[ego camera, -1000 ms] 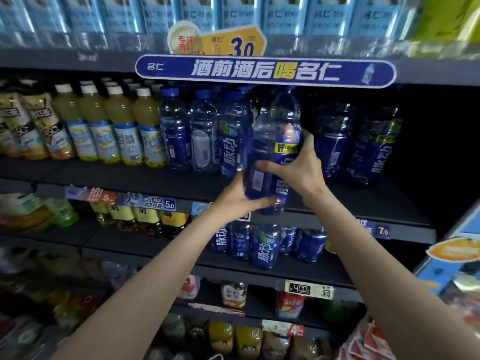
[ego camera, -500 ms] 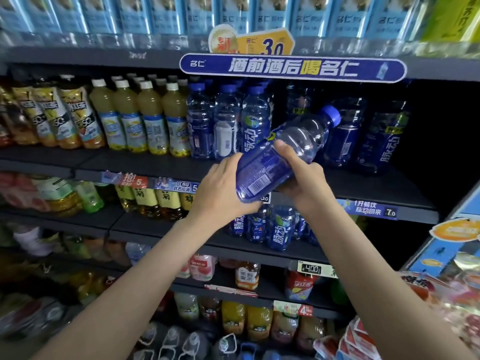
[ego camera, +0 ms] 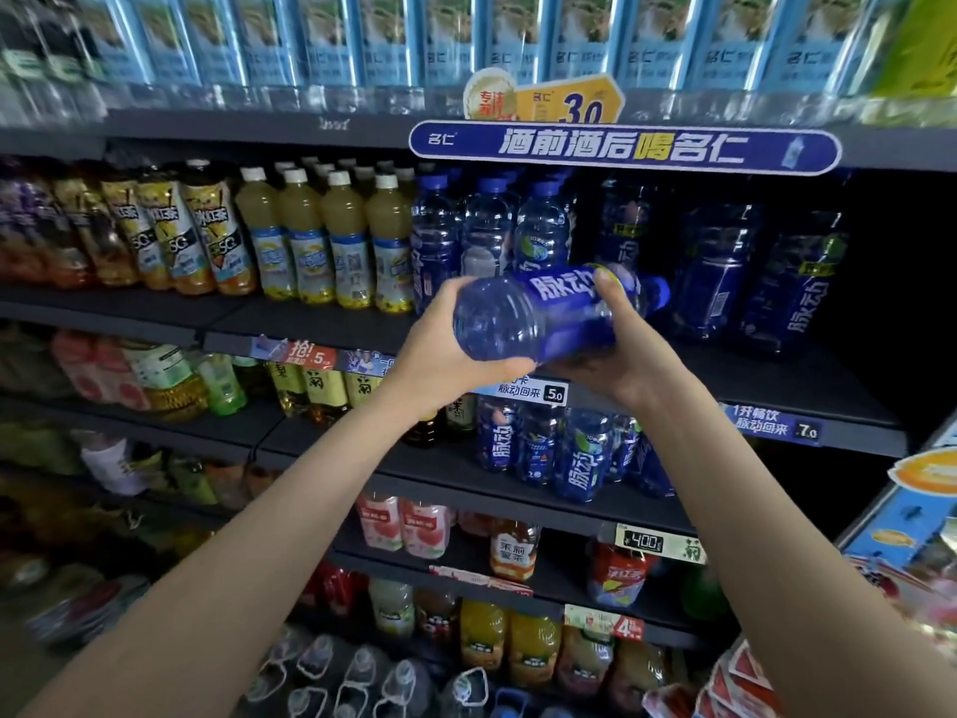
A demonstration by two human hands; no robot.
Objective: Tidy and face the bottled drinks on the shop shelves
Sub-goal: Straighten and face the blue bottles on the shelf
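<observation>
A large blue bottle [ego camera: 538,313] with a white-lettered label lies almost level in front of the second shelf, cap pointing right, base toward me on the left. My left hand [ego camera: 437,349] cups and grips its base. My right hand [ego camera: 616,349] grips the labelled middle from below, thumb over the top. Behind stand a row of smaller blue bottles [ego camera: 487,235] and two big blue bottles [ego camera: 761,282] farther right on the same shelf [ego camera: 777,375].
Yellow juice bottles [ego camera: 321,241] and iced-tea bottles [ego camera: 176,235] fill the shelf's left part. Light blue cartons [ego camera: 466,38] line the top shelf above a blue sign [ego camera: 621,147]. Lower shelves hold more blue bottles [ego camera: 580,458] and mixed drinks. A display stand [ego camera: 911,536] juts in at right.
The bottle has tipped from upright through a slant to nearly level, cap swinging right and down. Both hands kept hold of it and moved slightly out from the shelf.
</observation>
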